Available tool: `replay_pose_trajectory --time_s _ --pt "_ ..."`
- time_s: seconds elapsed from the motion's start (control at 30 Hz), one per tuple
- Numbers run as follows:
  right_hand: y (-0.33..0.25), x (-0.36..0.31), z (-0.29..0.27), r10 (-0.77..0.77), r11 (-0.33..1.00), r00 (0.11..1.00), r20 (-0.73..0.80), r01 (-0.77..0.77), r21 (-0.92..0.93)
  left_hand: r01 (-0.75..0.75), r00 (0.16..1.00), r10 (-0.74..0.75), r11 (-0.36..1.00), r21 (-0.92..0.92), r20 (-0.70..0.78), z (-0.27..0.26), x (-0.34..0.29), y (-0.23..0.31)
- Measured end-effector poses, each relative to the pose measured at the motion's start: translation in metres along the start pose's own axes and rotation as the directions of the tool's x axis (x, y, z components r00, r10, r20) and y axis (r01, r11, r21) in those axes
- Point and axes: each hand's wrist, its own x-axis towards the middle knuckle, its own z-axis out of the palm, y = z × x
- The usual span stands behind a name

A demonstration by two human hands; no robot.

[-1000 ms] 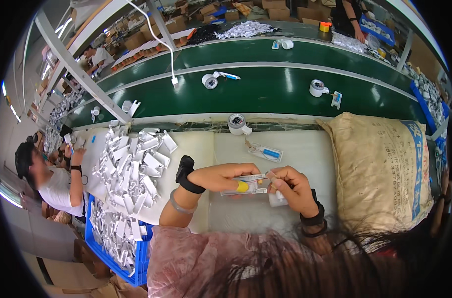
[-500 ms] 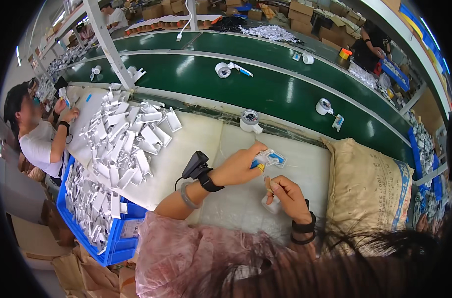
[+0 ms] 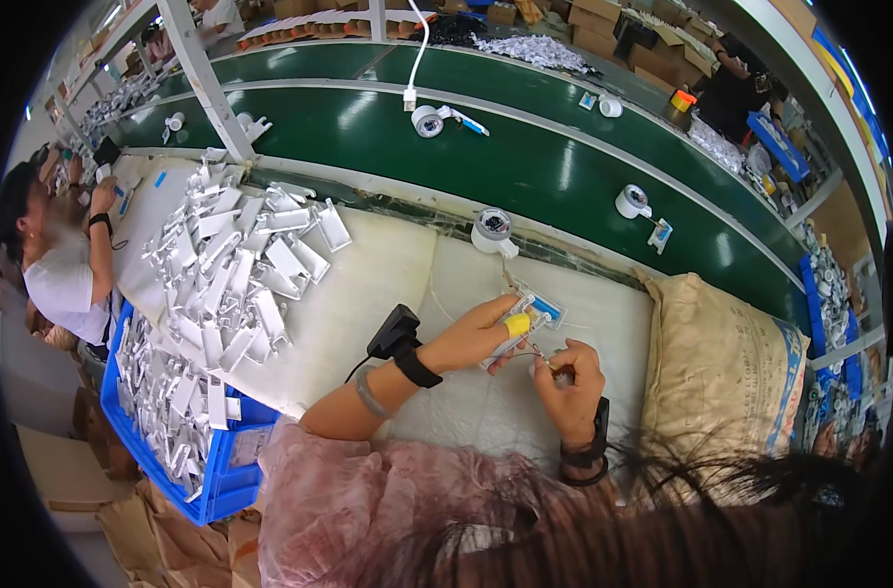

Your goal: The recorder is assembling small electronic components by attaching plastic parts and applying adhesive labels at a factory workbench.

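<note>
My left hand is closed around a white plastic housing with a blue part in it, held just above the table. A yellow wrap covers one of its fingertips. Close by on the right, my right hand pinches a thin wire running toward the housing; its far end is hidden by the fingers. Beyond both hands a white round unit sits at the table's far edge, a short lead hanging from it toward the housing. Whether that lead joins the housing, I cannot tell.
White plastic housings are heaped to the left, with more in a blue bin. A stuffed sack stands at right. Several round units lie along the green conveyor. A white cable hangs overhead. A co-worker sits far left.
My left hand has tilted the housing, so more of its length shows. My right hand has shifted slightly; the whitish piece beneath it no longer shows. The view has moved a little.
</note>
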Motion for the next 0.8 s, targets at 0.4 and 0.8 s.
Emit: replay_pose_trajectory --time_s 0.4,0.8 --pt "-0.006 0.002 -0.004 0.086 0.989 0.996 0.001 -0.085 0.123 -0.035 0.999 0.036 0.993 0.117 -0.006 0.006 -0.005 -0.004" --pt "-0.015 0.006 -0.005 -0.095 0.994 0.995 -0.041 0.096 0.046 -0.126 0.992 0.126 0.987 0.097 0.005 0.021 -0.006 -0.006"
